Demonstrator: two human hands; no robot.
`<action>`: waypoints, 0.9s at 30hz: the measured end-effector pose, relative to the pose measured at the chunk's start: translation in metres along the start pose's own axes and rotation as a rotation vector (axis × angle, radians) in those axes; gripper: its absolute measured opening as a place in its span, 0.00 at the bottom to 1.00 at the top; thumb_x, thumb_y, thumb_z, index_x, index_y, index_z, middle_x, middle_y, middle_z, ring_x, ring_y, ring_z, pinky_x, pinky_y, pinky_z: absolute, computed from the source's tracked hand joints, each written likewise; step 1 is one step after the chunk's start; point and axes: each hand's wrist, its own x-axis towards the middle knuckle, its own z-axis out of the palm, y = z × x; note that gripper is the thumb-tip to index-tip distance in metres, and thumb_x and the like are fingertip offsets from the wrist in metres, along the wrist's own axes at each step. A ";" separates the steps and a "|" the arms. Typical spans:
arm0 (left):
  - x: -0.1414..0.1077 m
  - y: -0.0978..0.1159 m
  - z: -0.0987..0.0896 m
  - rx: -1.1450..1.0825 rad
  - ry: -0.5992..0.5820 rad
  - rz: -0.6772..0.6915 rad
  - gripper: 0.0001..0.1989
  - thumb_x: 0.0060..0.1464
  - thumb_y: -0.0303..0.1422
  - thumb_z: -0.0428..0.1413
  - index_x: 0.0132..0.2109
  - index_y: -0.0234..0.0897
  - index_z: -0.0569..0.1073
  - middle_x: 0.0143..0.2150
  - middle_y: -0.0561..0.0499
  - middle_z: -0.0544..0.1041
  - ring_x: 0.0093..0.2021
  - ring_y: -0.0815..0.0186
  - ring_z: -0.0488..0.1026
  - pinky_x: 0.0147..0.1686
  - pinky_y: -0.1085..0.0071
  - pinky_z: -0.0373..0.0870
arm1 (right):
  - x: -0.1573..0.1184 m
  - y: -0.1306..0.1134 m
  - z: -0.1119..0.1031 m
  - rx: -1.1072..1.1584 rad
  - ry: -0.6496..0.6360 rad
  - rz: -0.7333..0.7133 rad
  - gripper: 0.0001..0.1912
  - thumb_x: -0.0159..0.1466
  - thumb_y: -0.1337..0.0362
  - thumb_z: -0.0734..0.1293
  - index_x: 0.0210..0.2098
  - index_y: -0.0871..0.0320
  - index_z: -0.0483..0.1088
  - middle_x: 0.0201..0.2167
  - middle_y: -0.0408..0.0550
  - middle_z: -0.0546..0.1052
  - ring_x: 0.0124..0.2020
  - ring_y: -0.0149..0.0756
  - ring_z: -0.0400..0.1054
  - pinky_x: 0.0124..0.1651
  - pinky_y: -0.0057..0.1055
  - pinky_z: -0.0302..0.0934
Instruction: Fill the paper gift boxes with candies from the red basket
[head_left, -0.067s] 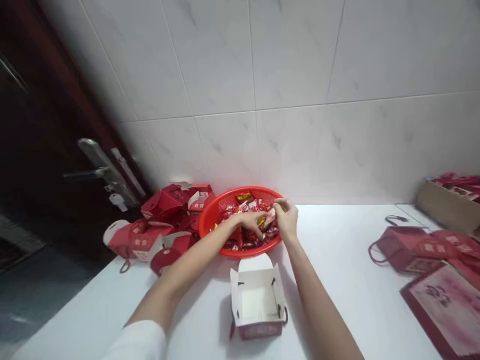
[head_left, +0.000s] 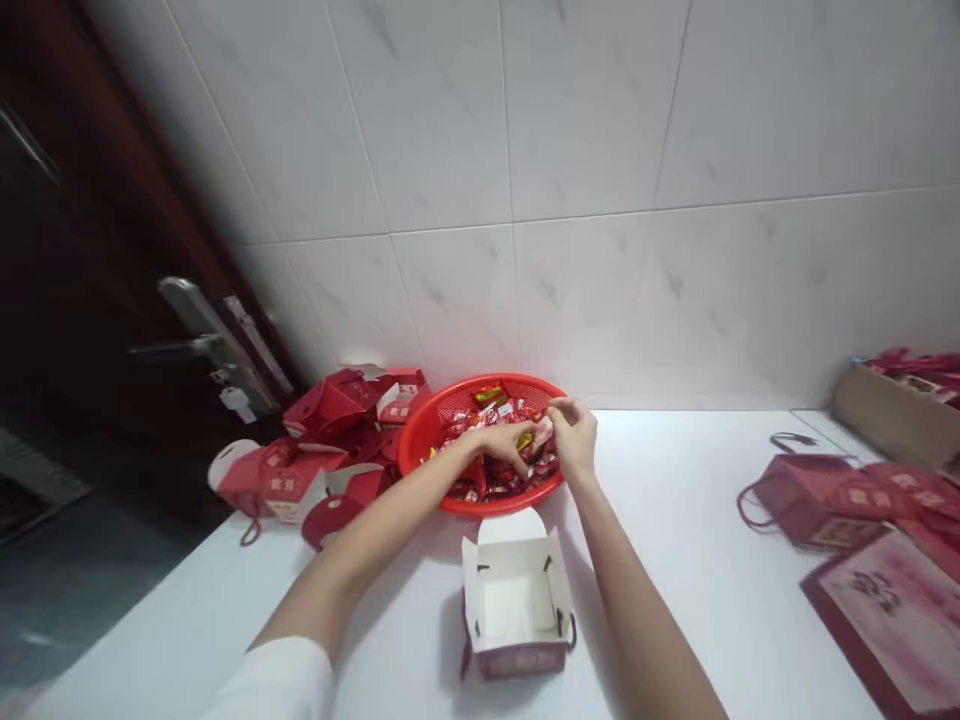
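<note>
The red oval perforated plastic basket [head_left: 426,436] stands near the wall on the white tabletop [head_left: 660,510], its sides corralling small shiny wrapped sweets [head_left: 495,490]. The left hand [head_left: 505,446] dips in, fingers curved apart; I cannot tell whether they grip anything. The right hand [head_left: 574,437] seems to pinch a pale pink-and-white wrapped piece [head_left: 544,431]. An open white-lined red card box [head_left: 517,605] sits nearest the wearer, presumably for easy reach. Pale characters mark a red card carton [head_left: 283,485], too blurred to read surely.
</note>
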 end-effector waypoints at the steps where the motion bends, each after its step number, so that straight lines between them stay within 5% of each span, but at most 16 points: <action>1: 0.001 0.001 0.001 -0.049 0.018 -0.006 0.46 0.31 0.34 0.71 0.61 0.40 0.66 0.61 0.45 0.73 0.60 0.51 0.70 0.58 0.64 0.64 | 0.000 0.001 0.000 0.002 -0.001 0.002 0.08 0.50 0.59 0.66 0.28 0.56 0.71 0.27 0.45 0.77 0.32 0.39 0.70 0.40 0.37 0.65; 6: 0.005 0.012 0.005 -0.226 0.083 -0.064 0.44 0.27 0.30 0.70 0.57 0.37 0.67 0.54 0.47 0.75 0.55 0.49 0.72 0.53 0.61 0.68 | 0.001 0.003 0.000 0.013 -0.003 0.013 0.08 0.50 0.60 0.67 0.29 0.56 0.71 0.28 0.46 0.77 0.32 0.40 0.71 0.41 0.38 0.66; 13: 0.003 0.023 0.005 -0.300 0.014 -0.017 0.45 0.23 0.34 0.70 0.54 0.38 0.67 0.58 0.45 0.71 0.64 0.47 0.63 0.61 0.62 0.61 | 0.002 0.000 -0.001 0.014 0.004 0.026 0.08 0.50 0.60 0.67 0.29 0.57 0.71 0.28 0.46 0.77 0.34 0.40 0.71 0.43 0.38 0.65; 17: 0.005 0.023 0.005 -0.196 -0.031 -0.114 0.31 0.27 0.33 0.69 0.43 0.38 0.69 0.44 0.49 0.74 0.51 0.51 0.72 0.46 0.65 0.69 | 0.002 0.000 0.000 0.020 0.003 0.028 0.07 0.51 0.60 0.66 0.28 0.56 0.71 0.28 0.46 0.77 0.34 0.40 0.71 0.43 0.38 0.65; 21: 0.007 0.025 0.002 -0.167 -0.071 -0.167 0.21 0.32 0.30 0.66 0.35 0.40 0.67 0.31 0.57 0.70 0.34 0.61 0.71 0.31 0.70 0.66 | 0.002 0.000 0.000 0.022 0.002 0.024 0.07 0.51 0.61 0.67 0.28 0.57 0.71 0.28 0.46 0.77 0.34 0.40 0.71 0.43 0.38 0.65; 27: -0.001 0.033 -0.015 -0.199 -0.109 -0.118 0.17 0.32 0.29 0.65 0.31 0.40 0.66 0.28 0.59 0.68 0.29 0.67 0.66 0.28 0.73 0.61 | 0.001 0.000 -0.001 0.023 -0.003 0.023 0.07 0.51 0.61 0.67 0.29 0.56 0.72 0.27 0.45 0.77 0.33 0.39 0.71 0.41 0.37 0.66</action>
